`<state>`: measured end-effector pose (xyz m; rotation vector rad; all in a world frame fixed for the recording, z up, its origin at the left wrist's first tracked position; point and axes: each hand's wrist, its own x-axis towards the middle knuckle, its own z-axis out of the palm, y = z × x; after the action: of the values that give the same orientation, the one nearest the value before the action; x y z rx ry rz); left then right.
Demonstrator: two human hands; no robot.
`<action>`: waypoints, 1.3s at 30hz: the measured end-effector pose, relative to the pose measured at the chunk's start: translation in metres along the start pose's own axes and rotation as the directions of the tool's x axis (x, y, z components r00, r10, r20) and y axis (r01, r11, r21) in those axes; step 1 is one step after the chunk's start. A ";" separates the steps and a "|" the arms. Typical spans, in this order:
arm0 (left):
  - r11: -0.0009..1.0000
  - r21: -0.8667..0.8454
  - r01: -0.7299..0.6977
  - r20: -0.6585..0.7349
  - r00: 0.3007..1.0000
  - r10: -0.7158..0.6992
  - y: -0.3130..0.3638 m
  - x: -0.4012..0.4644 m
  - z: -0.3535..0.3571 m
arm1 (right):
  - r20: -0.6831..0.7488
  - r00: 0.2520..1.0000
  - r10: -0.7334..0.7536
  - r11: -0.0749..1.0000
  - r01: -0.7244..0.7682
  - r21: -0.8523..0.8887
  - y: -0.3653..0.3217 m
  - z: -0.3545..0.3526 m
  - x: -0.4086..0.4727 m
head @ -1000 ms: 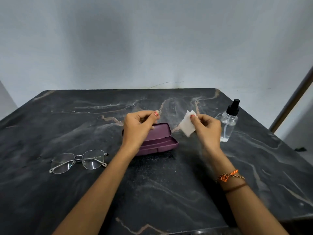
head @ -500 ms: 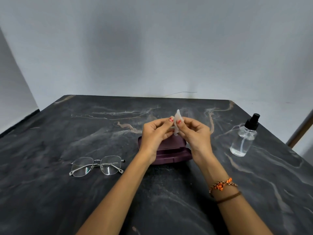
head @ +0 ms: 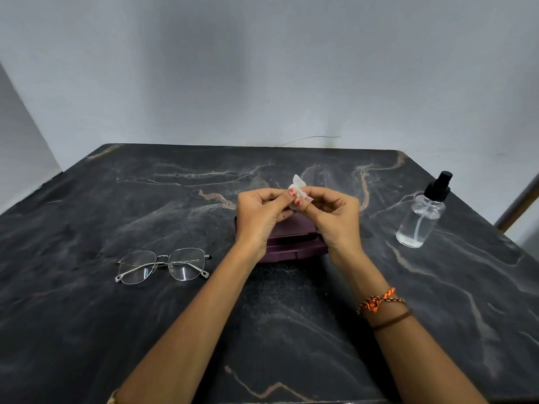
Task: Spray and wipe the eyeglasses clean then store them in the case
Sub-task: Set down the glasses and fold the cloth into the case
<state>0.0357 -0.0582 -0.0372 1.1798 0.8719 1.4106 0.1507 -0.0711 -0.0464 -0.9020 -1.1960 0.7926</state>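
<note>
Thin metal-framed eyeglasses (head: 162, 265) lie on the dark marble table (head: 87, 330), left of my arms. Behind my hands sits a purple glasses case (head: 291, 243), mostly hidden by them. A clear spray bottle (head: 421, 217) with a black nozzle stands upright at the right. My left hand (head: 259, 214) and my right hand (head: 335, 217) meet above the case, and both pinch a small white wipe (head: 298, 186) between thumbs and fingertips. Only the wipe's crumpled top shows above my fingers.
A grey wall rises behind the table's far edge. A thin wire (head: 309, 139) lies along that edge. A brown metal bar (head: 516, 205) slants past the table's right side. Bracelets sit on my right wrist.
My hands came together from apart; the wipe, earlier held only by my right hand, is now pinched by both. The camera has shifted, so the objects sit further right in view.
</note>
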 end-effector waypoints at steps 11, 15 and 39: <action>0.990 -0.113 0.087 -0.108 0.989 -0.100 0.007 0.001 -0.002 | -0.143 0.971 0.191 0.969 -0.162 0.188 -0.007 -0.001 0.003; 0.982 -0.156 0.103 -0.198 0.971 -0.133 0.011 0.006 -0.012 | -0.249 0.913 0.324 0.911 -0.230 0.341 -0.009 -0.010 0.007; 0.761 0.572 0.306 0.041 0.916 -0.399 0.033 0.018 -0.062 | 0.114 0.900 0.422 0.845 -0.344 -0.410 -0.010 -0.051 0.011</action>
<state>-0.0322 -0.0408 -0.0180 1.4392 1.3669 0.7461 0.2030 -0.0739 -0.0396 -1.4464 -1.3949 1.0098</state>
